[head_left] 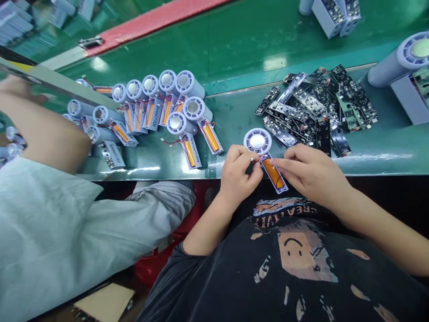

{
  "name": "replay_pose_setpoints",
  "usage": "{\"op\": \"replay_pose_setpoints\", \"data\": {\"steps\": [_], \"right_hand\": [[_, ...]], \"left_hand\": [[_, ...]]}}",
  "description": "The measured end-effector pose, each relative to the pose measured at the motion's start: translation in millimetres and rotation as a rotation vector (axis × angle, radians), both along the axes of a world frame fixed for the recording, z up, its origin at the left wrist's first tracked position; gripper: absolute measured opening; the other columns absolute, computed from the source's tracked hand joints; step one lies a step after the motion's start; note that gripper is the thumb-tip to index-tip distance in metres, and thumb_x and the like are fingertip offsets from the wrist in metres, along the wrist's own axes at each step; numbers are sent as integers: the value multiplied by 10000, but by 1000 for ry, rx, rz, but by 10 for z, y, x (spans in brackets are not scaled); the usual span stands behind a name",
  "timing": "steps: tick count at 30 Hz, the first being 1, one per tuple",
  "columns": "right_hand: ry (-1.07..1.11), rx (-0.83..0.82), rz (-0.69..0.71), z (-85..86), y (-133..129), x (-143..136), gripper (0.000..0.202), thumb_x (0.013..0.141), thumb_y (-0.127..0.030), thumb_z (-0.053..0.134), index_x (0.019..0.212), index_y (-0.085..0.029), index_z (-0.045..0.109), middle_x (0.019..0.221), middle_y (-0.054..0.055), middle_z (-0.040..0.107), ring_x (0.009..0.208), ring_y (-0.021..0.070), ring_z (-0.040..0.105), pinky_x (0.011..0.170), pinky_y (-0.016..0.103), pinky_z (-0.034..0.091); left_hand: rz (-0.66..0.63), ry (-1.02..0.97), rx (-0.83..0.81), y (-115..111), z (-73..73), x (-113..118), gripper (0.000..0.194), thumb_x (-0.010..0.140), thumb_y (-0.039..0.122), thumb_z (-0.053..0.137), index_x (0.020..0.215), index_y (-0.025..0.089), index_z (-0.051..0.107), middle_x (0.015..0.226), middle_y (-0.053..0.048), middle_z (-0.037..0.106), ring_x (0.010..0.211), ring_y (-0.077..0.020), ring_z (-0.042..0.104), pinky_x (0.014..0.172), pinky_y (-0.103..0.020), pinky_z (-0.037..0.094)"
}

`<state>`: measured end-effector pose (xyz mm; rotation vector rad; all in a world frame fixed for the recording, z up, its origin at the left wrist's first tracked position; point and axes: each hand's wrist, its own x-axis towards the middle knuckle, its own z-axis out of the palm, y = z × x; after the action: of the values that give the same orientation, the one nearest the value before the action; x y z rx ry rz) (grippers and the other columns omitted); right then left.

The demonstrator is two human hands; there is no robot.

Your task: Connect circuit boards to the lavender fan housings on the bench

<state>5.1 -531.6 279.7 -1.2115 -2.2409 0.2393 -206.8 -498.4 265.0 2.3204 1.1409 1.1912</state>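
Green bench (231, 120), left fingers (247, 157) pinching wires (257, 158), right fingers (290, 166) bunched at orange cell (275, 177), grip hard to see

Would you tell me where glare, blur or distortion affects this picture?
In the head view, white glare streaks the glossy green bench top near its front edge; the co-worker's bare hand at far left looks smeared; the pale purple fan cylinder at far right seems stretched by the wide lens.

so the fan housings (196, 109) look like smooth matt lilac plastic, the table (231, 125) is glossy green, and the black shirt (241, 277) is soft-looking matt cloth.
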Motion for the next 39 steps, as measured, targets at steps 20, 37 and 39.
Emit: {"op": "replay_pose_setpoints", "data": {"steps": [20, 37, 39], "right_hand": [[391, -183, 160, -261, 116, -87, 175, 999, -217, 574, 1051, -229, 741, 881, 28, 641, 777, 144, 624, 701, 287, 526], [365, -117, 176, -338, 82, -96, 182, 988, -201, 575, 1006, -193, 756, 817, 28, 644, 743, 147, 607, 659, 269, 463], [390, -130, 180, -339, 84, -86, 188, 991, -204, 570, 1017, -199, 757, 824, 27, 646, 754, 146, 612, 672, 269, 474]], "left_hand": [[-328, 471, 424, 154, 42, -319, 115, 995, 167, 554, 964, 223, 650, 924, -7, 702, 792, -139, 565, 722, -296, 404], [-392, 486, 418, 195, 141, -467, 79, 884, 166, 594, 843, 233, 601, 909, -17, 727, 797, -172, 613, 792, -339, 481], [-332, 405, 367, 174, 98, -479, 91, 846, 139, 601, 854, 229, 603, 896, -26, 731, 788, -174, 629, 778, -344, 491]]}}
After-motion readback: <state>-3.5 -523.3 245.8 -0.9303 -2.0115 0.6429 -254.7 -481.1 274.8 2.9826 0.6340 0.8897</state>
